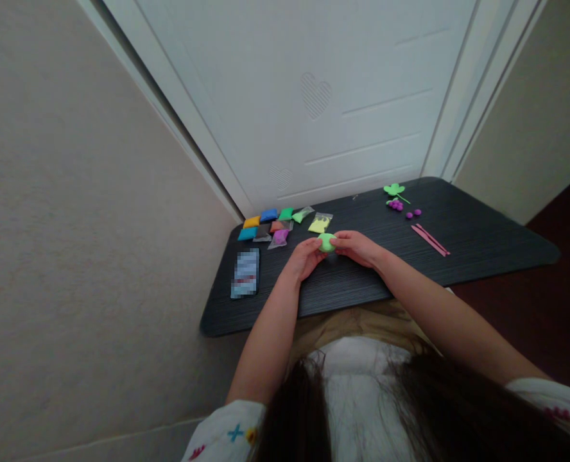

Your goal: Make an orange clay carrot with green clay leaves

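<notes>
Between both hands is a rounded, flattened lump of light green modelling clay, held just above the dark table. My left hand grips its left side, thumb on top and fingers curled beneath. From the right, my right hand pinches the same lump between thumb and fingers. Right behind the hands lies an opened clear packet of yellow clay. The undersides of the fingers are partly hidden.
Several coloured clay packets lie at the back left, with a phone-like pixelated object before them. On the right are a green leaf shape, purple balls and pink modelling tools. A white door stands behind the table.
</notes>
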### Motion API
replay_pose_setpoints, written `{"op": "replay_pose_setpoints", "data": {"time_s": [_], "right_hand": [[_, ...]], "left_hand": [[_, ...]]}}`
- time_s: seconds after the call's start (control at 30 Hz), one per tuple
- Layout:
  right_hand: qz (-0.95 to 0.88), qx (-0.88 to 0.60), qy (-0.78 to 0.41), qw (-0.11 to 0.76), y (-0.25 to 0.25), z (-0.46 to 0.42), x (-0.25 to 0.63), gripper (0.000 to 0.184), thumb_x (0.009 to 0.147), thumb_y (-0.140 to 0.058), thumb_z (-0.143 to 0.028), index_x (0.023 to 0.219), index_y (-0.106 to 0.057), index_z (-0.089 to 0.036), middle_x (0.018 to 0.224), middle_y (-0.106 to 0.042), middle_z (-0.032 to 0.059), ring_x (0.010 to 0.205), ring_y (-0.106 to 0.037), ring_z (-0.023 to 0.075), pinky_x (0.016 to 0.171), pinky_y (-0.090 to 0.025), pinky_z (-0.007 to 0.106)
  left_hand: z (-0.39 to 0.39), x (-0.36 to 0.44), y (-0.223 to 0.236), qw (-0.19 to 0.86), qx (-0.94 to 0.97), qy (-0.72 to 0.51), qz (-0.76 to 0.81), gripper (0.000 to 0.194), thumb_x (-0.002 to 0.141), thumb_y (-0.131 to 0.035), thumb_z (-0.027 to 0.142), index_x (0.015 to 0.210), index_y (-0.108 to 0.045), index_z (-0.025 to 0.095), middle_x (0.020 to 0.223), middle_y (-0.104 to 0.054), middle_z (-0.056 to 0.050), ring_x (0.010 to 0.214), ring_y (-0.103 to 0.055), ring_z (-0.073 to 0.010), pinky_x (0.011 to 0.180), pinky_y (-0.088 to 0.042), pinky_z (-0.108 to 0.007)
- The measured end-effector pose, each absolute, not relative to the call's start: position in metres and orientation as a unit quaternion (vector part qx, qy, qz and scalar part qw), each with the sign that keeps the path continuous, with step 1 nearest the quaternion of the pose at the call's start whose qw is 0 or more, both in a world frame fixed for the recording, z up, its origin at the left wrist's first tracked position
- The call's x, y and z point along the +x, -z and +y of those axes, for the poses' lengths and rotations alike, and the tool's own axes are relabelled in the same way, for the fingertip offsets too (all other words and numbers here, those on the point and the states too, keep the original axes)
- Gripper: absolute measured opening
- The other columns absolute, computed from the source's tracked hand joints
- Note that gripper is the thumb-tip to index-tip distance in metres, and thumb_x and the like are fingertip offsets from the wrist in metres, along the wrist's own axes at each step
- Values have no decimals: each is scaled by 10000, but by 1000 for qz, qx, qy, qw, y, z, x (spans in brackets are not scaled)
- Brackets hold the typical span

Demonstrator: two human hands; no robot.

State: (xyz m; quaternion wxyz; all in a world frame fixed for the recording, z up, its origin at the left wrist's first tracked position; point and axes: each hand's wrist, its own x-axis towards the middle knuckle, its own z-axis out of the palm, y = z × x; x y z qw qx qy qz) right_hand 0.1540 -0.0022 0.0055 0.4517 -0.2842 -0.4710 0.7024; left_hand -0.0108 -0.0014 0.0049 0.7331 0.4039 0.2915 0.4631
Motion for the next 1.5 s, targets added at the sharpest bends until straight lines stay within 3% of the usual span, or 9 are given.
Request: {"op": "replay_pose_setpoints", "data": {"time_s": [0.77,0.9,1.13,1.5], "right_hand": [[-470,-304,-679,475,-5,-1,152,177,598,-691,-291,696,-622,-161,692,-598,-11,622,-501,81,611,-351,235],[-477,-306,-682,462,-3,1,152,160,606,-682,-280,691,-624,-157,678,-602,-12,627,-507,85,630,-354,238],[-500,-291,-689,436,-4,0,153,111,641,-641,-253,684,-621,-152,656,-593,-12,634,-514,96,648,-367,245],[-492,-289,-691,445,-8,-3,152,100,652,-620,-246,688,-600,-155,632,-567,-27,612,-500,88,639,-367,237]], "left_hand": [[0,-10,-3,721,416,-475,287,168,622,-663,227,737,-598,123,741,-616,-25,710,-570,-115,698,-425,-259],[0,-10,-5,732,385,-483,289,168,671,-619,276,751,-598,129,725,-616,-22,695,-570,-118,678,-428,-263],[-2,-11,-7,744,396,-453,290,116,642,-642,211,685,-601,112,653,-597,-4,618,-548,-97,632,-419,-250],[-2,-11,-6,739,426,-429,296,134,639,-641,201,724,-631,98,712,-636,-42,686,-579,-127,711,-423,-283]]}}
